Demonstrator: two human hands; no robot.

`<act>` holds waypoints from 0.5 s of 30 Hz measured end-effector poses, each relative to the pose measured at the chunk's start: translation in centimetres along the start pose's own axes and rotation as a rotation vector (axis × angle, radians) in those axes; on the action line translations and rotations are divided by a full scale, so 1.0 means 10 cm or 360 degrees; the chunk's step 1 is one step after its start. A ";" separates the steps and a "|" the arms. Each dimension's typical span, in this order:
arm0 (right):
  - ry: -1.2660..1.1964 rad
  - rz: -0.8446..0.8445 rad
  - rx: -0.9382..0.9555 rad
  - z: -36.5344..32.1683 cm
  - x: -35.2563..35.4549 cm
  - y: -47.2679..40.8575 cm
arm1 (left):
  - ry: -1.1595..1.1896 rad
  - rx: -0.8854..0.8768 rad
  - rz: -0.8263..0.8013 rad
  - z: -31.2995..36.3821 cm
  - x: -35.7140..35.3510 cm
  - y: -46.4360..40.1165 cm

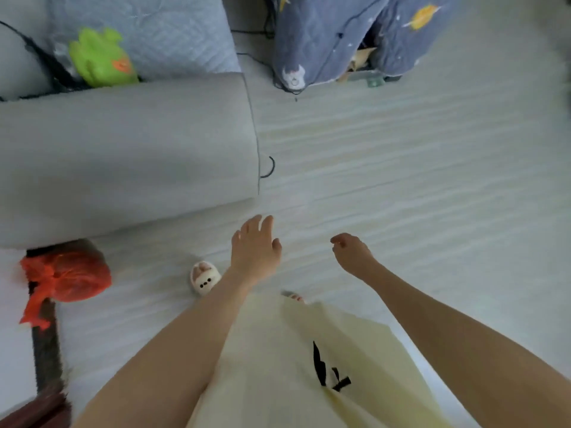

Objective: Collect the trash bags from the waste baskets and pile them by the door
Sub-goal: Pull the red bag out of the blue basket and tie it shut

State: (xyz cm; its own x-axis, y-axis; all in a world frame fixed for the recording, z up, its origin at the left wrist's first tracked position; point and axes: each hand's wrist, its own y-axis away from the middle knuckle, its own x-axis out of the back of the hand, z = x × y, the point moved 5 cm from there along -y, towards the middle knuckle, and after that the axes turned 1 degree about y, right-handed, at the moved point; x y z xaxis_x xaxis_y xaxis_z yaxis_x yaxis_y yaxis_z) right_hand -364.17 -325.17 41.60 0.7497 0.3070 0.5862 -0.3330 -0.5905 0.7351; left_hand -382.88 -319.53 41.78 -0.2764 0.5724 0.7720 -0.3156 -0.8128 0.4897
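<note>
A tied red trash bag (69,274) lies on the pale floor at the lower left, just below the sofa's edge, its knotted ends trailing down. My left hand (255,247) hangs over the floor at centre with straight fingers and holds nothing. To its right, my right hand (352,253) has loosely curled fingers and is also empty. Both hands are well to the right of the red bag and apart from it. No waste basket is in view.
A grey sofa arm (129,156) fills the left, with a green toy (100,58) behind it. A blue patterned blanket (340,38) hangs at the top. A dark strip (46,344) runs down the lower left. My white slipper (204,277) stands on the floor.
</note>
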 end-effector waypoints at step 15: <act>-0.0951 0.0565 -0.0542 2.09 1.85 -0.06 | -0.0607 -0.0862 -0.0397 3.21 -0.54 -0.97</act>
State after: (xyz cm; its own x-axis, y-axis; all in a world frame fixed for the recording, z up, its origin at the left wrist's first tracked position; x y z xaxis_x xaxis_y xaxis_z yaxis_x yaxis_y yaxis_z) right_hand -338.10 -334.73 44.88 0.7143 -0.3698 0.5941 -0.6960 -0.2863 0.6585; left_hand -349.16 -318.19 45.89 0.1689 0.5764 0.7995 -0.7628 -0.4372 0.4763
